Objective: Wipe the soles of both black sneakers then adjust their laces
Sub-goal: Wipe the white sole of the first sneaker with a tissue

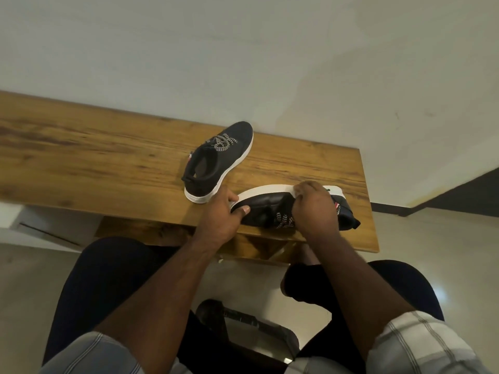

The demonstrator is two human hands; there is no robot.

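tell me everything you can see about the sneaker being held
The held sneaker is black with a thick white sole and black-and-white patterned laces. It lies tipped on its side near the front edge of the wooden table, sole facing away from the person, toe to the left, heel to the right with a small red-and-white tag. The left hand grips the toe end; the right hand curls over the sole's edge near the middle.

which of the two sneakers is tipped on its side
The near sneaker, held by both hands at the table's front edge, with its white sole facing away. The far sneaker stands upright, untouched.
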